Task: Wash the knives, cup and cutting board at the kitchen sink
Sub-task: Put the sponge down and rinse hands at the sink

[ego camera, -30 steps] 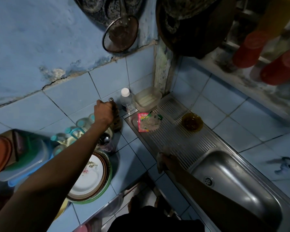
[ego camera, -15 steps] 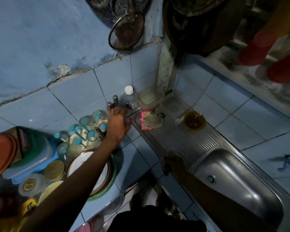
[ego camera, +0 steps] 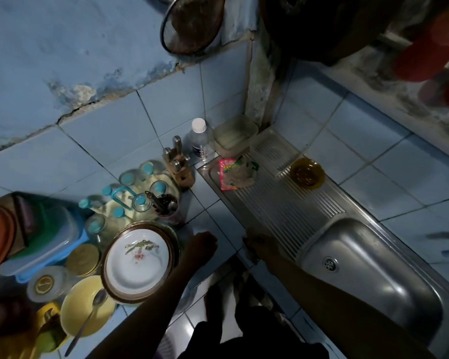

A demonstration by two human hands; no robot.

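With the knife block (ego camera: pixel 178 164) standing at twelve o'clock of the left hand (ego camera: pixel 201 246), which looks curled on nothing, and the right hand (ego camera: pixel 257 246) gripping the sink (ego camera: pixel 283 203) edge, a blind reach risks toppling jars (ego camera: pixel 140 200).

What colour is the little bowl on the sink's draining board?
Amber-brown, see-through glass bowl, clearest in the head view.

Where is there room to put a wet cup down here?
The ribbed drainboard is bare between the pink packet, the amber bowl and the sink basin. The blue tiles between the knife block and the left hand are bare too. Left of the plates, jars and lids crowd everything.
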